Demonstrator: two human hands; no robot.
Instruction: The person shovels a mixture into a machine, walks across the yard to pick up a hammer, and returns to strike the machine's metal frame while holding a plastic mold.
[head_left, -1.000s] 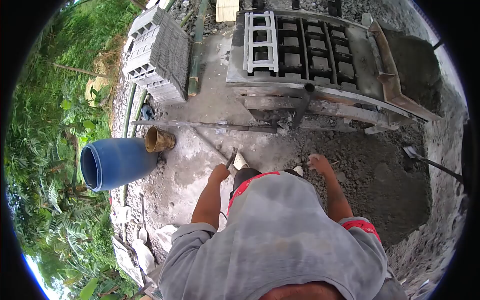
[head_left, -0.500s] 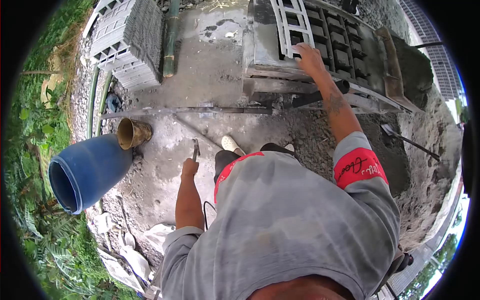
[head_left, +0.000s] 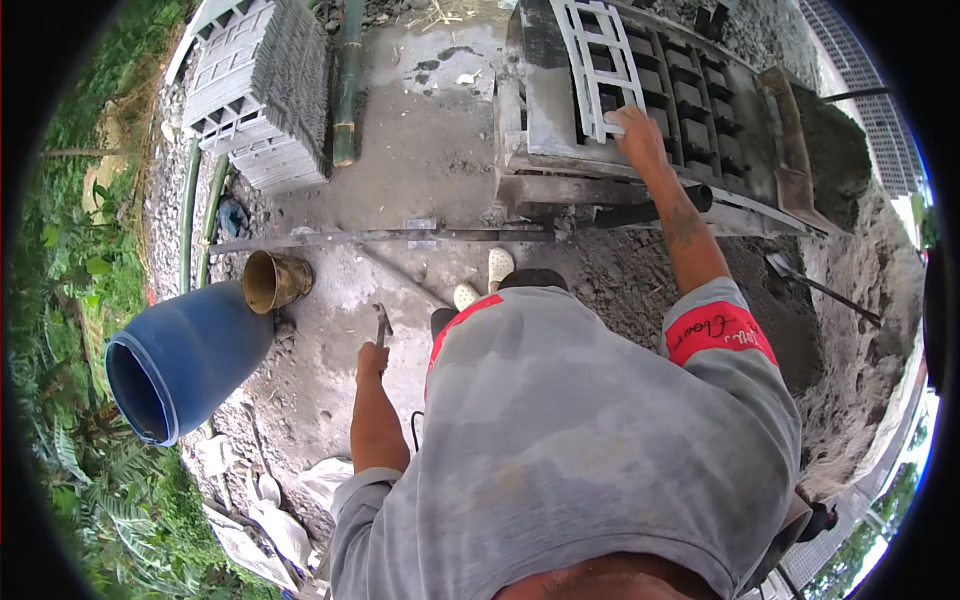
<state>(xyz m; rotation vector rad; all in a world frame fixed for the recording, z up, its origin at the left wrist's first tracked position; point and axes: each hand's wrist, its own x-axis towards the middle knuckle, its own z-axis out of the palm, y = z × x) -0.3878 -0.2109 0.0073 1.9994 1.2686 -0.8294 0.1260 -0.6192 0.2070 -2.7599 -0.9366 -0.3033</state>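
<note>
Gripping white frame (head_left: 598, 62), red sleeve band (head_left: 718, 331) script unreadable, hammer (head_left: 380, 325) held

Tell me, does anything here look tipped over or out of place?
Yes: the big blue plastic barrel lies on its side at the edge of the concrete, open mouth facing the plants. A brass-coloured metal bucket lies tipped beside it.

Grey shirt (head_left: 590, 440), red lettered sleeve band (head_left: 718, 333), pale shoes (head_left: 498, 266).

The barrel (head_left: 185, 358) lies left of the mould (head_left: 640, 90), with stacked blocks (head_left: 265, 90) seemingly behind it.
</note>
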